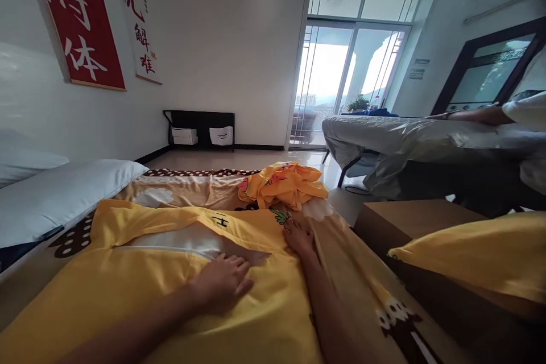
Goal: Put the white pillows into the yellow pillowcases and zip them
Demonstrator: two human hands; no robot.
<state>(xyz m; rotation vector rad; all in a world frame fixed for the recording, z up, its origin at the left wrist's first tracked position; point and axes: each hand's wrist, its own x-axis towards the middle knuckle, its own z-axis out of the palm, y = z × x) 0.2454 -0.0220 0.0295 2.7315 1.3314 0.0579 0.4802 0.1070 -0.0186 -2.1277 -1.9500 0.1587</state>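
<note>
Left hand lies flat, palm down, on the yellow cover spread over the bed, right at its open slit showing white. Right hand presses the cover's far edge, just before the crumpled yellow bundle; white pillow lies along the left edge.

I am seeing daylight pouring in through the glass doors at the far end, and it is blowing out to plain white there, washing out what lies outside. The floor before them is catching a pale sheen. Nearer me the light is falling off: my forearms and the yellow cover are sitting in soft, dim shade, with a faint shadow under my left hand. The wide lens is bending walls and frames outward at the edges, and the bottom corners are smearing slightly.
</note>
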